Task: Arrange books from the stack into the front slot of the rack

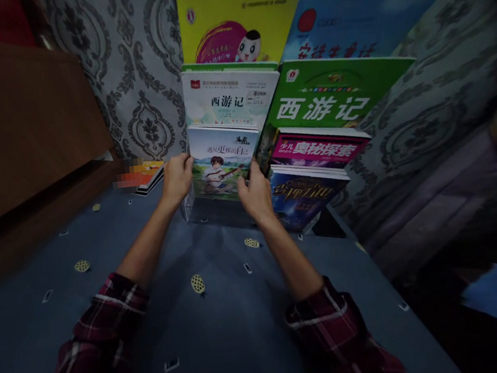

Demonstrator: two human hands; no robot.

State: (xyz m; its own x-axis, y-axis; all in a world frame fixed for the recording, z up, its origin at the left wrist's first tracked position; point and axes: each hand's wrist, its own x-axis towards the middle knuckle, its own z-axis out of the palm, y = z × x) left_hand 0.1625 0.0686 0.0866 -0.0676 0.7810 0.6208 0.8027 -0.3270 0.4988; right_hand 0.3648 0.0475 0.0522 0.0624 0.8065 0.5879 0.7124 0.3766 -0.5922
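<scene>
A book [222, 156] with a guitar player on its cover stands upright, face towards me, at the front of the left row of books. My left hand [178, 179] is closed on its left edge. At its right edge my right hand [256, 193] grips it, thumb on the cover. Behind it rise a white book [227, 96] and a taller yellow book [237, 8]. In the right row, a dark blue book [303, 195] stands before a pink book [316, 149], a green book [340, 89] and a light blue book [359, 18].
The books stand on a table with a dark blue pineapple-patterned cloth [228, 320], against a wall with patterned wallpaper [137, 73]. An orange book [146, 174] lies flat left of my left hand. A brown wooden panel [21, 122] rises at the left.
</scene>
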